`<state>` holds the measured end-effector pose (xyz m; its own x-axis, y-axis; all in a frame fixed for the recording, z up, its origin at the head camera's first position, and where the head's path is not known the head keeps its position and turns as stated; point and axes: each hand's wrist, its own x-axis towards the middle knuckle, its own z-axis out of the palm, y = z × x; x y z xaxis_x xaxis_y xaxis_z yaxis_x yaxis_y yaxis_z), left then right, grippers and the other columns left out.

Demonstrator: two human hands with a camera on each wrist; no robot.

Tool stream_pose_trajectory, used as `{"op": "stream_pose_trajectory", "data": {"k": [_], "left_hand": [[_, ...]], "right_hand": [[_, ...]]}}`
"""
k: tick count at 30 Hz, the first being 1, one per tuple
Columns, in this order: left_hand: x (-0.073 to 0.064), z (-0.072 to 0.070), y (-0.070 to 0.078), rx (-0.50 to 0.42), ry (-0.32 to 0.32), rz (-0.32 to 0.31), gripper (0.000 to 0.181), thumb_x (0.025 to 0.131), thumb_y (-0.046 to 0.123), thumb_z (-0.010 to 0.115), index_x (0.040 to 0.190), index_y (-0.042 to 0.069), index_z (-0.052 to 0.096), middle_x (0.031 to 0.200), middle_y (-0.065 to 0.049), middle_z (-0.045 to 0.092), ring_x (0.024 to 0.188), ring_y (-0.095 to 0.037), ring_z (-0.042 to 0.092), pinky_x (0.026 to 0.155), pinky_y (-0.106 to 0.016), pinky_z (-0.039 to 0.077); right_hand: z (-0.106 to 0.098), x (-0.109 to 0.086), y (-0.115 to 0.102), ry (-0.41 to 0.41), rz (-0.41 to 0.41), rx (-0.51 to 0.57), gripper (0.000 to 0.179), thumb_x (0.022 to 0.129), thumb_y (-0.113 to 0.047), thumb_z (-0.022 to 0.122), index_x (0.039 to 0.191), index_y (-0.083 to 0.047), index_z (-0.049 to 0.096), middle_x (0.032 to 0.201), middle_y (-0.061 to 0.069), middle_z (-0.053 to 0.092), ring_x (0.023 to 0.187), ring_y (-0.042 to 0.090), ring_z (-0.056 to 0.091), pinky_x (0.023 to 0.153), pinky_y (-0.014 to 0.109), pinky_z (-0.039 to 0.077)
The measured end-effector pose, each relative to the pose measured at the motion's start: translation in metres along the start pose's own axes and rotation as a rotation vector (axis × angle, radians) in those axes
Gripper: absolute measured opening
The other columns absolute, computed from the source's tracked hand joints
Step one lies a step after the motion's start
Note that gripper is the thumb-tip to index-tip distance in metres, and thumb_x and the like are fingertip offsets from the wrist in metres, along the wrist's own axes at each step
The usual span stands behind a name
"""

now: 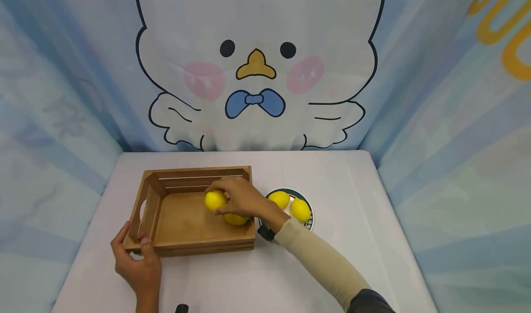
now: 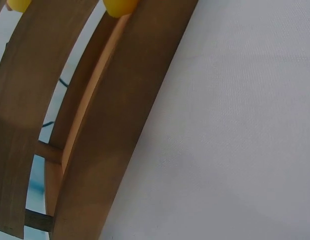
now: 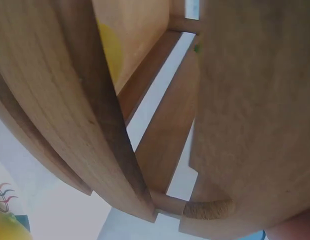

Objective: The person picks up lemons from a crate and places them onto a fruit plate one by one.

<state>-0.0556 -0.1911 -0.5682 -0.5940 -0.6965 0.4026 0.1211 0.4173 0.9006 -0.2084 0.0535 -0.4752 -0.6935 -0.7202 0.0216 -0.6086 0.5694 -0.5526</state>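
Note:
A wooden crate (image 1: 182, 221) with slatted sides sits on the table's left half. My left hand (image 1: 138, 262) grips its front left corner, thumb over the rim. Reaching into the crate's right side, my right hand (image 1: 240, 197) holds a lemon (image 1: 215, 200) between thumb and fingers. Below that hand another lemon (image 1: 236, 219) lies on the crate floor, partly covered by the hand. In the left wrist view the crate's slats (image 2: 115, 110) fill the left side. The right wrist view looks through the crate's end wall (image 3: 70, 90), with part of a lemon (image 3: 111, 52) behind it.
Right of the crate stands a round plate (image 1: 312, 215) with a dark patterned rim. It bears two lemons, one at the back (image 1: 280, 199) and one at the right (image 1: 300, 210). My right forearm crosses over its front. A printed curtain (image 1: 257, 133) hangs behind the table (image 1: 332, 179).

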Motion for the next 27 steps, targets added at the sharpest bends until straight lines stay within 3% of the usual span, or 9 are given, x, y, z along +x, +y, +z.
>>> {"op": "stream_pose_trajectory", "data": {"k": [7,12,17,22,27], "left_hand": [[-0.002,0.002,-0.001,-0.012,0.021,0.015,0.06,0.091,0.005,0.059,0.149,0.021,0.061,0.132,0.005,0.07,0.103,-0.006,0.067,0.092,-0.015,0.046],[-0.002,0.005,0.0,-0.022,0.06,0.013,0.056,0.09,0.001,0.06,0.145,0.013,0.063,0.129,0.001,0.071,0.1,-0.004,0.067,0.091,-0.014,0.046],[-0.002,0.005,0.002,-0.021,0.069,0.016,0.055,0.09,0.0,0.059,0.144,0.008,0.063,0.132,-0.007,0.071,0.1,-0.002,0.066,0.091,-0.013,0.046],[-0.002,0.003,0.001,-0.004,0.045,0.009,0.057,0.091,0.001,0.058,0.146,0.015,0.062,0.135,0.0,0.07,0.102,-0.003,0.067,0.092,-0.013,0.046],[-0.003,0.003,0.002,-0.006,0.029,0.011,0.06,0.091,0.002,0.057,0.149,0.017,0.061,0.137,0.0,0.069,0.103,-0.003,0.066,0.093,-0.014,0.046]], "right_hand": [[-0.003,-0.011,0.002,0.082,0.004,0.19,0.054,0.086,-0.027,0.09,0.135,-0.022,0.07,0.136,-0.007,0.069,0.122,0.011,0.063,0.097,0.027,0.059],[-0.009,-0.025,0.001,0.153,-0.01,0.311,0.056,0.085,-0.022,0.091,0.136,-0.019,0.069,0.136,-0.003,0.068,0.123,0.013,0.063,0.094,0.021,0.058],[-0.015,-0.036,-0.002,0.219,-0.012,0.371,0.056,0.085,-0.02,0.091,0.136,-0.017,0.069,0.133,-0.001,0.068,0.121,0.016,0.064,0.096,0.023,0.058],[-0.016,-0.043,-0.001,0.291,-0.02,0.391,0.057,0.083,-0.019,0.092,0.136,-0.015,0.07,0.132,-0.001,0.069,0.118,0.015,0.066,0.095,0.024,0.058],[-0.016,-0.049,0.003,0.333,-0.028,0.422,0.057,0.084,-0.019,0.091,0.136,-0.013,0.069,0.132,-0.001,0.07,0.116,0.014,0.068,0.093,0.023,0.059]]}}
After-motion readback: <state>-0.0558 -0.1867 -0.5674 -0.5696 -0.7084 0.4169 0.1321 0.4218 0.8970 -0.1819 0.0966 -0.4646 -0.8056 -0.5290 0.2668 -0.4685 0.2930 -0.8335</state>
